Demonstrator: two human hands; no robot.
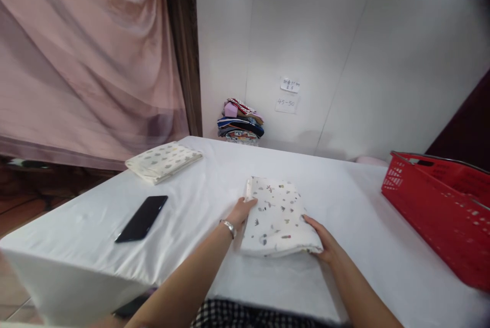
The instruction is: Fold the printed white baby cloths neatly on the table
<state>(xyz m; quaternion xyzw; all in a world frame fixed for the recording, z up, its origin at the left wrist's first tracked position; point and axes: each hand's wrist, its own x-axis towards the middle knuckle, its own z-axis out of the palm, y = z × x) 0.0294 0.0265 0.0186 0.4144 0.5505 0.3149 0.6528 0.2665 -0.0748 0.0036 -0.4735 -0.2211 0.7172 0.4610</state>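
Cloth (273, 215), folded, lies on the white tabletop (195, 200); left hand (240, 212) and right hand (324, 240) clamp opposite edges with their fingers (250, 202), apparently steadying its layers.

Single head-worn view, looking forward and down across table (206, 180).

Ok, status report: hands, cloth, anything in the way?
Left hand and right hand holding the folded cloth at its sides. Printed side up. Phone to the left, red basket to the right, neither touching it.
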